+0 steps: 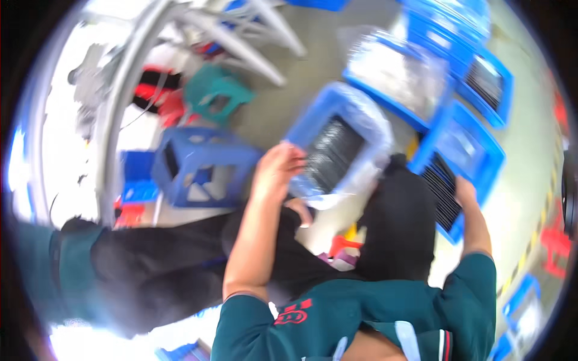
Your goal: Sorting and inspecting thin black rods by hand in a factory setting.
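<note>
The black strips point(441, 192) lie in a close row in the lower part of a blue tray point(490, 153), at the right of the frame, and the right hand point(466, 192) is at their outer edge; its fingers are partly hidden, so I cannot tell whether they grasp a strip or only touch the row. More black pieces point(334, 153) lie side by side in a blue bin point(308, 123) at the centre, inside a loose clear liner point(379, 129). The left hand point(282, 163) is at the left rim of this bin, with fingers bent toward the inside; because of blur I cannot tell if something is pinched there. I judge that one strip is light and rather stiff, while a whole row would be heavier and could slide apart. The shiny look suggests a smooth, perhaps slippery surface, so a hold by both ends or long edges seems safest, and the soft liner could catch on fingers. A dark trouser leg point(400, 222) is between bin and tray. Farther out, a blue crate point(385, 103) with clear plastic and stacked blue crates point(445, 24) are at the upper right, and a blue stool point(205, 153) and a green stool point(214, 90) at the upper left.
</note>
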Motion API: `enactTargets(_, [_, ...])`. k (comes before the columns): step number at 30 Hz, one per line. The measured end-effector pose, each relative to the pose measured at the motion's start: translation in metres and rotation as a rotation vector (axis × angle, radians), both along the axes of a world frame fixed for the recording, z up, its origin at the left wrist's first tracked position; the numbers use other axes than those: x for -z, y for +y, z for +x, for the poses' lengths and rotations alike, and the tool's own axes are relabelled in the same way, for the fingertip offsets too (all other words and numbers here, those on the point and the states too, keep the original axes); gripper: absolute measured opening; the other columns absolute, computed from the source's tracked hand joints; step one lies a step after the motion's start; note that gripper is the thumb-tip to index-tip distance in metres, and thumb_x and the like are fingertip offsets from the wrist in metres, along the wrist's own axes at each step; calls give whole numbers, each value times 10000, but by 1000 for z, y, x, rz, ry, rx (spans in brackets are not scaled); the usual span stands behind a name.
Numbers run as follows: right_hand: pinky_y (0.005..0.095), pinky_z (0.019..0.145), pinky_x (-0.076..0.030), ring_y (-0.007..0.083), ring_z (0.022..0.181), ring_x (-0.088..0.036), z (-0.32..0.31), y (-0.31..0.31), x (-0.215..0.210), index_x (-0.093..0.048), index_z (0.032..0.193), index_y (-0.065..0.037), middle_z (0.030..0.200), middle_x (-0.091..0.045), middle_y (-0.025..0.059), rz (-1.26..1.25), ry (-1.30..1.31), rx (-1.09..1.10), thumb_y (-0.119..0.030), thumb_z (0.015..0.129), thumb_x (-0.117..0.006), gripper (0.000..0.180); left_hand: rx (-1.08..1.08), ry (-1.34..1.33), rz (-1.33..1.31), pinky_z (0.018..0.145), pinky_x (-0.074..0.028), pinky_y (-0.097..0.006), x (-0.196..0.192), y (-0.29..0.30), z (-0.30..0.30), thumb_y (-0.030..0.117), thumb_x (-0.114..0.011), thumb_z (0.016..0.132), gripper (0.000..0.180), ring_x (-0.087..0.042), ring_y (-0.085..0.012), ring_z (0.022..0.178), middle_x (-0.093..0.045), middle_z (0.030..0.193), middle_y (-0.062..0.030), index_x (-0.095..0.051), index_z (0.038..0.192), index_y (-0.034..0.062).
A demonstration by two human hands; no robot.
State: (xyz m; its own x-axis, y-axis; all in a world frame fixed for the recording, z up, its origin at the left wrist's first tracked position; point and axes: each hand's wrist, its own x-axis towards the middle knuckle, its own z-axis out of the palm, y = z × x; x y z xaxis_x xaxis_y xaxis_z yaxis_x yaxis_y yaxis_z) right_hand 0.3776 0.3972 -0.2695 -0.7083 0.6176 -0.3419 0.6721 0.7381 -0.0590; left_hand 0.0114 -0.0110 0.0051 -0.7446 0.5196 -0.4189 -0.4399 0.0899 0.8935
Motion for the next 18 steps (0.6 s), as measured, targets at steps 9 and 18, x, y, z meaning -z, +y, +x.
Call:
enactTargets(9, [447, 448, -412, 296, 525, -520, -1, -8, -19, -491, 768, -66, 605, -511, 106, -901, -41, 769, -192, 797, -559, 147, -50, -36, 96, 675, -463, -286, -10, -13, 3, 395, -527, 898, 303, -573, -137, 746, -617, 836, -35, -580, 855, 100])
enactTargets(18, [265, 308, -270, 115, 344, -355, -32, -112, -143, -416, 763, -109, 500, -368, 1, -844, 575, 933, -386, 895, -519, 324, -124, -96, 255, 624, -457, -283, -19, -11, -9, 366, -521, 907, 290, -553, -134, 688, -605, 798, -40, -573, 872, 83])
